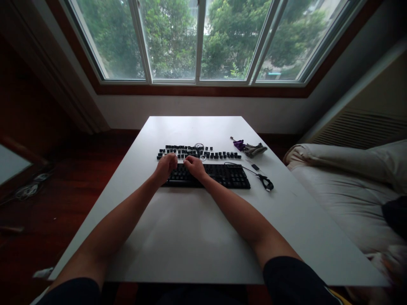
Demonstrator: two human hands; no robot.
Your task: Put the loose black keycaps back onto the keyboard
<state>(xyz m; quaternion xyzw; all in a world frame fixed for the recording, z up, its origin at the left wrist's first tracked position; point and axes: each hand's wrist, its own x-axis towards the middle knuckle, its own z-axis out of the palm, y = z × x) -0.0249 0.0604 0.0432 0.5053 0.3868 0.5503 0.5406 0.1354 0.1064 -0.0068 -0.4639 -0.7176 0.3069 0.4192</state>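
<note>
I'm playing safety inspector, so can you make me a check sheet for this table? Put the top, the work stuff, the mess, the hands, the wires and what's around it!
Surface: white table; its top looks flat.
Job's things: black keyboard, with loose black keycaps in rough rows beyond it.
Clutter: purple item and grey bundle at the right, past the keyboard.
Hands: left hand at the keyboard's left end, right hand over the keyboard; too small to tell whether either grips anything.
Cables: black cable, bundled right of the keyboard; pale cables on the floor.
Surroundings: window ahead, reddish floor left, pale padded seat right.
</note>
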